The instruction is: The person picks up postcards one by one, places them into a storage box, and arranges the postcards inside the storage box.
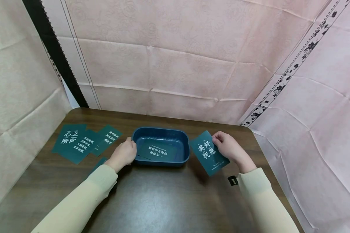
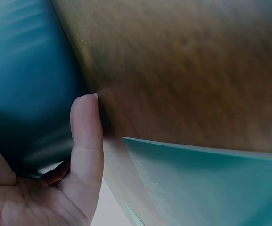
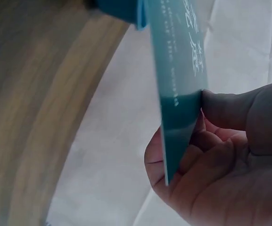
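Note:
My left hand (image 1: 123, 154) grips the left end of a dark blue rectangular tray (image 1: 163, 163), with the fingers at its rim. In the left wrist view one fingertip lies against the outer wall of the tray (image 2: 27, 84). Inside the tray lies a green card (image 1: 157, 151) with white writing. To the right of the tray, my right hand (image 1: 226, 147) pinches another green card (image 1: 207, 153) by its right edge, tilted above the table. The right wrist view shows the thumb on one face of this card (image 3: 178, 113) and curled fingers behind it.
Several green cards (image 1: 78, 155) overlap on the wooden table (image 1: 151, 200) left of the tray. One more card (image 1: 98, 165) is partly hidden by the left forearm. Pale patterned cloth (image 1: 186, 74) hangs behind the table and at both sides.

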Tool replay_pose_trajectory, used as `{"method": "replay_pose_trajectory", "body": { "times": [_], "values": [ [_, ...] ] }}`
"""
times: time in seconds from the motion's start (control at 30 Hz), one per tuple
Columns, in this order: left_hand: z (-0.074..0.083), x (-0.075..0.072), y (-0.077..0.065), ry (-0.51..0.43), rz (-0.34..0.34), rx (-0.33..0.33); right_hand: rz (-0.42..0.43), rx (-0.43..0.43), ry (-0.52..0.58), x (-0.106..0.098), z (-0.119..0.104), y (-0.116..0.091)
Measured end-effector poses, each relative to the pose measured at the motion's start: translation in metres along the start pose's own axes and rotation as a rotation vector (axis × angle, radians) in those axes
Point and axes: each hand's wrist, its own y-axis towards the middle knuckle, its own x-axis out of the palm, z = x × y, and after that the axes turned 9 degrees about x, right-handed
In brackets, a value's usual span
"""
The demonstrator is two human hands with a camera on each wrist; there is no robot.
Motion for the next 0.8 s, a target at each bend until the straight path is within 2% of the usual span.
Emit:
{"method": "replay_pose_trajectory", "body": {
  "times": [0.2,0.5,0.67,0.8],
  "values": [
    [-0.001,0.0,0.0,-0.008,0.004,-0.006,-0.016,-0.073,0.005,0.007,-0.028,0.01],
    [0.001,0.0,-0.002,-0.018,0.005,-0.014,-0.05,-0.104,-0.025,0.023,-0.058,0.026],
    [0.002,0.0,-0.003,-0.021,0.002,-0.024,-0.061,-0.11,0.002,0.036,-0.067,0.032],
    [0.003,0.0,-0.002,-0.017,0.003,-0.035,-0.02,-0.143,0.027,0.046,-0.069,0.036]
  ]
}}
